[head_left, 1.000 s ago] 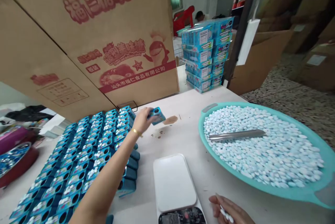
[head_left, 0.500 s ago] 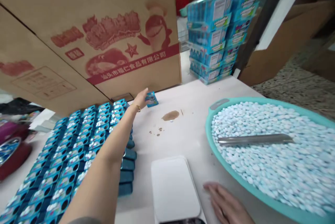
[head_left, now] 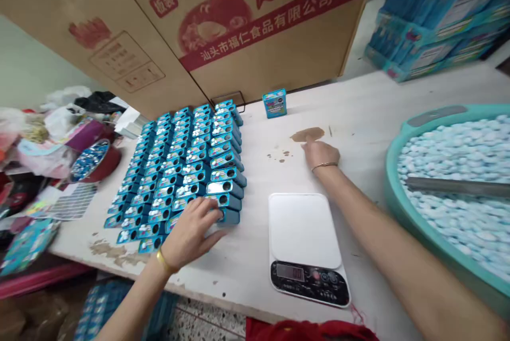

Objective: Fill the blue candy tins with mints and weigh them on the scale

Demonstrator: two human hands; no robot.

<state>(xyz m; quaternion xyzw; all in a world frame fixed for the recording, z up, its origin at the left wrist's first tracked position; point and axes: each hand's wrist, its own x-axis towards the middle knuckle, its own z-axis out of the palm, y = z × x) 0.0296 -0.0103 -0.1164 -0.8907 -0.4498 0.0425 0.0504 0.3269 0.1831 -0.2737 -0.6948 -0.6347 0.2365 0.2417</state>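
My left hand (head_left: 196,229) rests at the near right corner of the rows of blue boxes (head_left: 191,165), its fingers bent over the nearest ones and the thumb apart. My right hand (head_left: 321,154) is over the table by a brown stain, fingers curled down; whether anything is inside them is hidden. A single blue box (head_left: 274,103) stands upright against the big carton. Between my arms lies a white scale (head_left: 303,232) with nothing on its plate, its display reading 0.0.
A teal basin (head_left: 394,171) of pale blue candies with a metal scoop (head_left: 458,187) fills the right side. Wrapped blue packs (head_left: 430,22) are stacked at the back right. The carton (head_left: 279,43) walls the back. A red bowl (head_left: 107,163) sits left.
My left hand has come back from the single box to the near end of the rows. My right hand has moved forward past the scale. The view has turned left.
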